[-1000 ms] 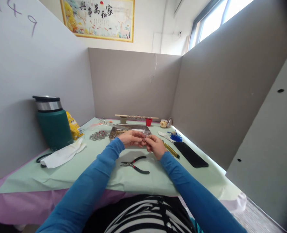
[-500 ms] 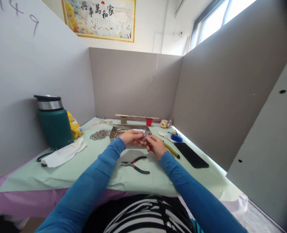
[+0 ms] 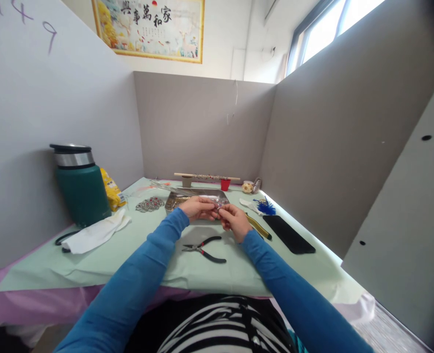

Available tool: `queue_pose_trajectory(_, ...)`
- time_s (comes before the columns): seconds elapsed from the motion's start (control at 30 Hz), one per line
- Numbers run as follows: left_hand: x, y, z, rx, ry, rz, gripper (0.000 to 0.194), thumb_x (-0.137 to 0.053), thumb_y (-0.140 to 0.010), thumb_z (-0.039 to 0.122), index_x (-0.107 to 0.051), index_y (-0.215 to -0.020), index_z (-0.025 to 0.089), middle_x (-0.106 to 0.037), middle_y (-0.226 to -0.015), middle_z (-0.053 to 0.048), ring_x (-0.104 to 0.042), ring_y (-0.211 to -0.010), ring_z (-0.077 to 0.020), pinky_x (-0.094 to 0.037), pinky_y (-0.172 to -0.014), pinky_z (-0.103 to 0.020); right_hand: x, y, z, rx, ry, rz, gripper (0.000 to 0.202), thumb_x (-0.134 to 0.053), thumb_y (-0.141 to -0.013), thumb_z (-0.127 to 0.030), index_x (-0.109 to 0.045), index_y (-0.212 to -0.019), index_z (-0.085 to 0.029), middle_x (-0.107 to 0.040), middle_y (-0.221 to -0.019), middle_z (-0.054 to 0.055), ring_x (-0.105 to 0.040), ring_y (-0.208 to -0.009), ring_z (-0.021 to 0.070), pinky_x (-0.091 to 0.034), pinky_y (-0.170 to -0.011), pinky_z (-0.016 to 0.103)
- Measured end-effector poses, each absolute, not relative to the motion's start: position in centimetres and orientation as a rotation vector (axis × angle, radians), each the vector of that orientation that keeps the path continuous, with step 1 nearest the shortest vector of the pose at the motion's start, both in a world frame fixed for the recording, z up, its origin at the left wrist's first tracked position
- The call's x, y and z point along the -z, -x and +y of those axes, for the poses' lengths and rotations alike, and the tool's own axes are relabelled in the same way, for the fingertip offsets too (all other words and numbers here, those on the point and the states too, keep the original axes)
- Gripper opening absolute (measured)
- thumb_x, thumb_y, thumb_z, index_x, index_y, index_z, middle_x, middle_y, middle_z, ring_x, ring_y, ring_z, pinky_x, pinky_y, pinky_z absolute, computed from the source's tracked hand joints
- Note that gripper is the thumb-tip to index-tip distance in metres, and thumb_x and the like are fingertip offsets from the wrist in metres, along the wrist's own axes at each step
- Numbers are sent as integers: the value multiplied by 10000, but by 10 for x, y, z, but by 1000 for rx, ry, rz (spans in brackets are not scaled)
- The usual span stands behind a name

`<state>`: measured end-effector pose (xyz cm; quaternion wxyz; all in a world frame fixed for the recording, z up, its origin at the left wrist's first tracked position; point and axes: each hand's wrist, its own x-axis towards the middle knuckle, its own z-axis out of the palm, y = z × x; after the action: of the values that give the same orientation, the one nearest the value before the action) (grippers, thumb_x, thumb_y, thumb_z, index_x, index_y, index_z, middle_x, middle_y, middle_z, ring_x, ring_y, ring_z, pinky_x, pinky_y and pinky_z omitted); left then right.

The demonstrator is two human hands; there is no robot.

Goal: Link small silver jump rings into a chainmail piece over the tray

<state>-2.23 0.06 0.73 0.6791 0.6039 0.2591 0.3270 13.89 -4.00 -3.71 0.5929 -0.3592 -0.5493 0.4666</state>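
Note:
My left hand point(image 3: 199, 209) and my right hand point(image 3: 234, 220) meet fingertip to fingertip over the front of a metal tray point(image 3: 172, 200). Both are closed in a pinch on something small, too tiny and too covered by the fingers to name. The tray holds small golden and clear pieces, partly hidden behind my hands. Thin silvery wires point(image 3: 165, 187) lie across its back left corner. Below my hands, black-handled pliers point(image 3: 204, 249) rest on the table with their handles spread. Yellow-handled pliers point(image 3: 260, 227) lie partly behind my right hand.
Left of the tray is a heap of silvery chain-like pieces with red beads point(image 3: 150, 204). A green bottle point(image 3: 83, 189) and a white cloth point(image 3: 97, 230) stand farther left. On the right are a black phone-like slab point(image 3: 289, 234) and a blue tufted bundle point(image 3: 265, 207). A beaded stick point(image 3: 206, 176) spans two small cups.
My fingertips have drawn slightly closer together around the small thing. The whole view has shifted a little; the objects on the table stay put.

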Motion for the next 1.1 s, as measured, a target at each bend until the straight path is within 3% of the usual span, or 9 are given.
queue_pose_trajectory(0.23, -6, 22, 1, -727, -1381, 577, 292, -741, -654, 220, -641, -869, 51, -687, -734, -134, -661, -663, -171, -537, -654, -284, 37, -139, -41, -1064, 813, -1300, 288, -643, -673, -396, -527, -829, -183, -551, -575, -54, -417, -372, 54, -263, -327, 184)
queue_pose_trajectory(0.53, -6, 20, -2, -729, -1431, 636, 382, -779, -599, 282, -612, -880, 84, -679, -722, -107, -663, -681, -176, -527, -682, -298, 34, -138, -45, -917, 899, -1333, 249, -661, -665, -381, -526, -710, -178, -524, -497, -55, -400, -375, 59, -274, -352, 191)
queue_pose_trajectory(0.67, -6, 18, -2, -798, -1569, 816, 289, -691, -687, 350, -600, -800, 100, -660, -714, -87, -637, -589, -161, -508, -585, -295, 33, -139, -43, -922, 912, -1211, 256, -656, -659, -386, -527, -726, -175, -540, -524, -47, -399, -373, 55, -258, -346, 187)
queue_pose_trajectory(0.77, -7, 17, 1, -1138, -1826, 1078, 226, -594, -761, 349, -598, -742, 124, -611, -627, -38, -556, -476, -123, -461, -507, -278, 35, -141, -39, -931, 930, -1129, 261, -663, -642, -380, -523, -713, -172, -537, -517, -47, -387, -365, 51, -244, -341, 184)
queue_pose_trajectory(0.9, -7, 15, 0, -1579, -2362, 939, 109, -583, -762, 242, -653, -798, 165, -617, -829, -50, -567, -742, -149, -468, -682, -289, 35, -143, -37, -1025, 878, -1081, 298, -691, -610, -400, -513, -678, -171, -531, -519, -46, -372, -358, 46, -220, -332, 187)
queue_pose_trajectory(0.97, -6, 12, -2, -1604, -2613, 806, 119, -569, -772, 211, -666, -832, 175, -605, -885, -63, -538, -864, -177, -448, -777, -322, 33, -144, -38, -1105, 841, -1048, 325, -713, -591, -407, -505, -668, -170, -529, -532, -46, -371, -364, 42, -209, -332, 184)
queue_pose_trajectory(1.1, -2, 6, -7, -1534, -2923, 734, 170, -556, -784, 213, -665, -912, 184, -591, -920, -81, -484, -910, -209, -407, -826, -372, 30, -145, -40, -1288, 762, -1012, 345, -743, -574, -394, -510, -676, -161, -522, -568, -48, -376, -387, 34, -205, -340, 169)
